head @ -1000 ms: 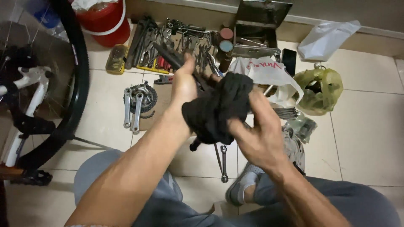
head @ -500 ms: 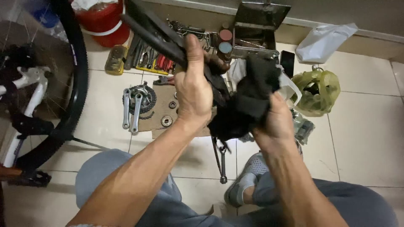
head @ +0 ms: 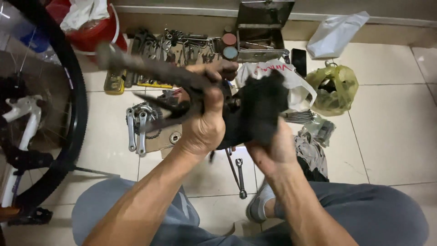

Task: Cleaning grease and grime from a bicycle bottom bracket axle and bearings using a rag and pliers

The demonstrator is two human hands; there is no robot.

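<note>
Sit with the wheel (head: 68,114) on your left and the tools (head: 182,48) on the floor ahead. Wipe the dirty metal part (head: 150,70) slowly. Keep a firm hold so it does not slip. Your left hand (head: 205,123) is shut tight around the part, which sticks up and out to the left. Your right hand (head: 273,150) is closed on the black rag (head: 259,107). The rag sits just right of your left hand and touches the part.
</note>
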